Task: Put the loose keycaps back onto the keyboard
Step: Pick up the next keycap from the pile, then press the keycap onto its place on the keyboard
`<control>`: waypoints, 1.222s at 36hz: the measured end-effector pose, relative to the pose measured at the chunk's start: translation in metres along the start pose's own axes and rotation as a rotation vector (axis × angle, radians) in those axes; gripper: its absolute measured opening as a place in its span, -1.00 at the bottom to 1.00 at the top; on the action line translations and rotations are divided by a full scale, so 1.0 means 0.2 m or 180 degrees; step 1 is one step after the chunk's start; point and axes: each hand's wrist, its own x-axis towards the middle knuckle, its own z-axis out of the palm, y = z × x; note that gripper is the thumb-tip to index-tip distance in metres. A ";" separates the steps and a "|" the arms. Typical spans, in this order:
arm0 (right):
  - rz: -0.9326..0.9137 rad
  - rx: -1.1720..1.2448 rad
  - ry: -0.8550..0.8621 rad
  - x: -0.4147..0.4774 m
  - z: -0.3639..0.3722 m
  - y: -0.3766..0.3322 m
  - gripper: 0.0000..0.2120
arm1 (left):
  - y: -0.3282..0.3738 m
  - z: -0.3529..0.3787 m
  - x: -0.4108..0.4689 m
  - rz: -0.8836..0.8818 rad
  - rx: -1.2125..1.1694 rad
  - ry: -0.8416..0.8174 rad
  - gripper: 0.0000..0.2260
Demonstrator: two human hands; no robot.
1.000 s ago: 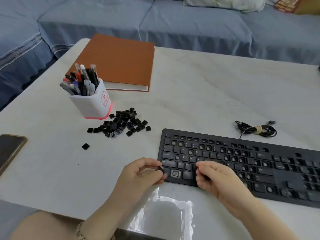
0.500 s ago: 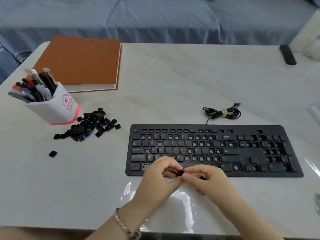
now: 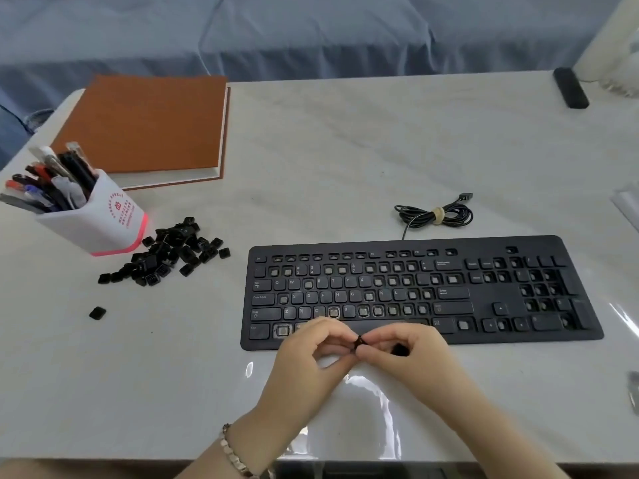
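A black keyboard (image 3: 449, 292) lies on the white table, with many keys bare of caps. A heap of loose black keycaps (image 3: 169, 254) sits to its left, and a single keycap (image 3: 97, 313) lies apart, nearer the front. Just in front of the keyboard's lower edge, my left hand (image 3: 311, 361) and my right hand (image 3: 411, 357) meet fingertip to fingertip. Both pinch one small black keycap (image 3: 358, 341) between them. A dark shape shows under the curled fingers of my right hand; I cannot tell what it is.
A white pen holder (image 3: 93, 216) full of pens stands beside the keycap heap. An orange notebook (image 3: 148, 126) lies behind it. The keyboard's coiled cable (image 3: 435, 216) rests behind the keyboard. A black remote (image 3: 570, 88) lies at the far right corner. A blue sofa runs behind the table.
The view has swung right and steadied. My hands have come off the keyboard's left keys and met in front of it, both pinching one keycap.
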 end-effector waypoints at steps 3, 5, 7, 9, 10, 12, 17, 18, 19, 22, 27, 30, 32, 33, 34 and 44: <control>-0.0042 -0.0138 0.0082 -0.01 -0.02 0.02 -0.85 | -0.01 -0.02 -0.01 0.0137 0.0493 0.0079 -0.81; -0.0074 -0.0283 0.0163 -0.01 -0.04 0.04 -0.84 | -0.03 -0.04 -0.02 0.0439 0.0980 0.0429 -0.78; -0.0133 -0.0499 0.0245 -0.01 -0.08 0.07 -0.83 | -0.05 -0.07 -0.02 0.0575 0.1290 0.0734 -0.77; -0.0242 -0.0659 0.0436 0.00 -0.11 0.09 -0.78 | -0.08 -0.12 0.00 0.0551 0.1501 0.0917 -0.77; -0.0306 -0.0723 0.0559 0.01 -0.13 0.09 -0.75 | -0.10 -0.15 0.02 0.0555 0.1644 0.0976 -0.77; -0.0423 -0.0920 0.0723 0.03 -0.17 0.10 -0.71 | -0.15 -0.19 0.05 0.0521 0.2038 0.1003 -0.66; -0.0753 -0.1475 0.0714 0.10 -0.22 0.08 -0.78 | -0.23 -0.22 0.09 0.0287 0.2707 0.0867 -0.49; -0.0779 -0.1550 0.0669 0.11 -0.22 0.07 -0.81 | -0.23 -0.22 0.09 0.0304 0.2746 0.0834 -0.49; -0.0806 -0.1612 0.0629 0.13 -0.22 0.06 -0.83 | -0.23 -0.22 0.09 0.0303 0.2751 0.0820 -0.48; -0.0891 -0.1755 0.0520 0.16 -0.19 0.05 -0.86 | -0.23 -0.22 0.09 0.0193 0.2657 0.0865 -0.43; -0.0956 -0.1961 0.0375 0.19 -0.15 0.04 -0.83 | -0.24 -0.22 0.09 0.0229 0.2672 0.0889 -0.43; -0.1046 -0.1949 0.0431 0.19 -0.13 0.04 -0.84 | -0.24 -0.22 0.09 0.0252 0.2691 0.0885 -0.45; -0.1126 -0.1914 0.0453 0.19 -0.13 0.04 -0.84 | -0.24 -0.22 0.09 0.0261 0.2697 0.0896 -0.45; -0.1176 -0.1897 0.0450 0.19 -0.13 0.04 -0.85 | -0.24 -0.22 0.09 0.0267 0.2701 0.0900 -0.45; -0.1222 -0.1892 0.0433 0.19 -0.13 0.04 -0.85 | -0.24 -0.22 0.09 0.0281 0.2705 0.0902 -0.45; -0.1331 -0.1875 0.0386 0.21 -0.11 0.06 -0.87 | -0.25 -0.22 0.10 0.0308 0.2699 0.0926 -0.46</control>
